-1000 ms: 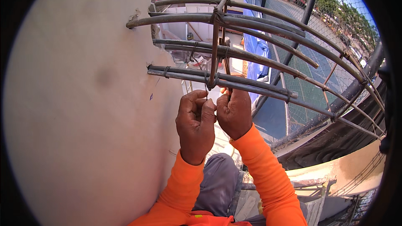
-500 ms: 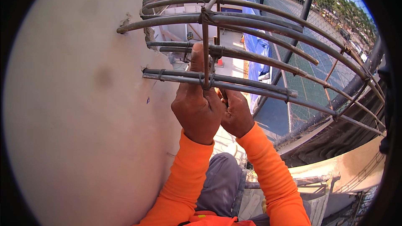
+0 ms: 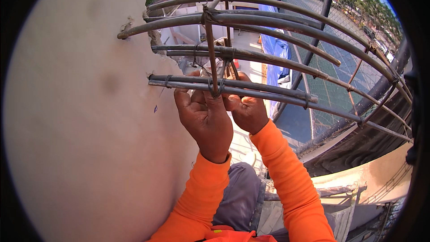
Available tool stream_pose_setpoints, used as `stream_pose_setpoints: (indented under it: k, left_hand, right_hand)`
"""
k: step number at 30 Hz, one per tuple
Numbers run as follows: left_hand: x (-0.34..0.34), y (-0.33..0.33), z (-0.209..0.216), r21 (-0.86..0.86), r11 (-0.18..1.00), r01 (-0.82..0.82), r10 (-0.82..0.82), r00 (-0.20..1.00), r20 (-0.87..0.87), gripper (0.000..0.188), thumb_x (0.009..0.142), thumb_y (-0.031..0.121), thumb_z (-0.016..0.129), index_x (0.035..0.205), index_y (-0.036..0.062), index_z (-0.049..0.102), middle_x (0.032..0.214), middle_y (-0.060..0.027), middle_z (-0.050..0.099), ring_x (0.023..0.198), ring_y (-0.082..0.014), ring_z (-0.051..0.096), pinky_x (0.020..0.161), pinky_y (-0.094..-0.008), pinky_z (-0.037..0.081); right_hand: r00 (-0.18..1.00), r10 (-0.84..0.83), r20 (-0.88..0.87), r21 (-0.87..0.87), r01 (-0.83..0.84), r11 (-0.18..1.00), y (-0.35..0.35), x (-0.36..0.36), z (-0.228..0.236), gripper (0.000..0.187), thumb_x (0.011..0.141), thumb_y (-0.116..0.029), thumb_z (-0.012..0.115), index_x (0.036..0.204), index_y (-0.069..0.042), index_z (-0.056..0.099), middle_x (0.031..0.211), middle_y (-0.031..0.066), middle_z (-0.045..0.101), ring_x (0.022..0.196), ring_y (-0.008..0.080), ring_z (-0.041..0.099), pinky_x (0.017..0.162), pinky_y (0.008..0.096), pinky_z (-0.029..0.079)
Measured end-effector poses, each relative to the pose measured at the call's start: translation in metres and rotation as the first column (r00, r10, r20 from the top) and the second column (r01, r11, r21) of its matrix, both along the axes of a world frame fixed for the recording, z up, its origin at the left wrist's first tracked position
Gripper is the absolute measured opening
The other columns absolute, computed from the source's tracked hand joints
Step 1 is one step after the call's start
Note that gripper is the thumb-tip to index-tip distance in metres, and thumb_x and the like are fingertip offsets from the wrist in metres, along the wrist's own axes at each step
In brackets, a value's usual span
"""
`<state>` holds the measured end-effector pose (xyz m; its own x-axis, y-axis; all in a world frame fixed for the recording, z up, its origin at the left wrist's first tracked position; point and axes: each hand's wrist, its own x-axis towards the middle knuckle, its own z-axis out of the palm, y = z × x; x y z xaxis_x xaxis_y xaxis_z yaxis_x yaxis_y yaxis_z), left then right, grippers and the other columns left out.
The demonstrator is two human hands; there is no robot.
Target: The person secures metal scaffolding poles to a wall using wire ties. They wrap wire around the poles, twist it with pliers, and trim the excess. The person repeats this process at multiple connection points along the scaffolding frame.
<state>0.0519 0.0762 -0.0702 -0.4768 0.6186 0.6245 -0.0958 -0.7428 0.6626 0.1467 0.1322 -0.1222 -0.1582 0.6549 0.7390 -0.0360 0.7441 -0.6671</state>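
Note:
My left hand (image 3: 205,123) is closed beneath the lowest pair of steel reinforcing bars (image 3: 268,90), its fingers curled up behind them and its thumb at the foot of an upright stirrup (image 3: 209,40). My right hand (image 3: 251,111) is just right of that stirrup, thumb and fingers pinched together against the same bars. What either hand grips is hidden by the bars and fingers. Dark tie wire (image 3: 216,88) wraps the crossing of stirrup and bars between my hands. More wire binds the stirrup's top to an upper bar (image 3: 268,21).
The pale wall (image 3: 89,107) fills the left side; the bars come out of its broken edge and curve away right. Blue sheeting (image 3: 273,40) hangs behind them. A chain-link fence (image 3: 309,9) and a dark post stand at right, with a curved concrete ledge (image 3: 371,175) below.
My left hand has lowered, its raised finger coming down from above the bars to behind them. My right hand has moved up, its fingers now reaching above the lowest bars. The view has shifted slightly.

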Motion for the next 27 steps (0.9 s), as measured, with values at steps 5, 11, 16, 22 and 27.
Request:
stream_pose_setpoints:
  k: [5, 11, 16, 22, 27]
  left_hand:
    - [-0.013, 0.014, 0.020, -0.030, 0.977, 0.212, -0.202, 0.959, 0.199, 0.031, 0.103, 0.019, 0.066, 0.125, 0.0008, 0.056, 0.085, -0.0085, 0.067, 0.076, -0.0157, 0.072, 0.065, -0.0275, 0.061]
    - [-0.012, 0.017, 0.032, -0.056, 0.926, 0.373, -0.326, 0.868, 0.374, 0.023, 0.102, 0.028, 0.068, 0.100, 0.0047, 0.065, 0.083, -0.0046, 0.065, 0.064, -0.0107, 0.059, 0.056, -0.0245, 0.047]
    - [-0.013, 0.030, 0.033, 0.149, 0.901, 0.408, -0.428, 0.772, 0.471, 0.024, 0.105, 0.028, 0.066, 0.094, 0.0074, 0.066, 0.083, -0.0002, 0.064, 0.071, -0.0080, 0.059, 0.056, -0.0254, 0.042]
    - [-0.023, 0.023, 0.018, 0.006, 0.929, 0.371, -0.341, 0.846, 0.409, 0.021, 0.106, 0.023, 0.062, 0.117, 0.0060, 0.061, 0.076, 0.0004, 0.060, 0.058, -0.0055, 0.053, 0.047, -0.0210, 0.040]
    - [-0.027, 0.001, -0.014, -0.213, 0.961, 0.176, -0.124, 0.963, 0.240, 0.011, 0.105, 0.015, 0.061, 0.106, 0.0039, 0.061, 0.074, 0.0019, 0.057, 0.058, -0.0017, 0.045, 0.051, -0.0178, 0.034]
  right_hand:
    - [0.965, -0.152, 0.214, 0.195, 0.110, 0.975, 0.018, -0.004, 0.022, 0.019, 0.099, -0.009, 0.062, 0.114, 0.001, 0.064, 0.106, 0.0129, 0.066, 0.094, 0.0226, 0.065, 0.082, 0.0351, 0.054]
    - [0.989, -0.137, 0.055, 0.081, 0.132, 0.988, 0.004, 0.000, 0.003, 0.008, 0.091, 0.004, 0.061, 0.099, 0.002, 0.063, 0.101, 0.0125, 0.065, 0.089, 0.0234, 0.066, 0.079, 0.0338, 0.053]
    - [0.999, -0.021, 0.034, -0.165, 0.026, 0.986, -0.005, 0.007, -0.030, 0.028, 0.085, 0.015, 0.045, 0.102, -0.001, 0.060, 0.097, 0.0077, 0.063, 0.090, 0.0145, 0.060, 0.083, 0.0313, 0.051]
    - [0.993, 0.080, -0.083, -0.250, -0.098, 0.963, -0.018, 0.000, -0.036, 0.028, 0.084, 0.014, 0.043, 0.101, 0.002, 0.062, 0.098, 0.0084, 0.065, 0.090, 0.0158, 0.061, 0.084, 0.0305, 0.052]
    - [0.961, -0.134, 0.241, -0.092, 0.160, 0.983, -0.023, -0.006, -0.008, 0.043, 0.082, 0.015, 0.042, 0.115, -0.001, 0.066, 0.100, 0.0110, 0.068, 0.091, 0.0159, 0.063, 0.085, 0.0312, 0.052]
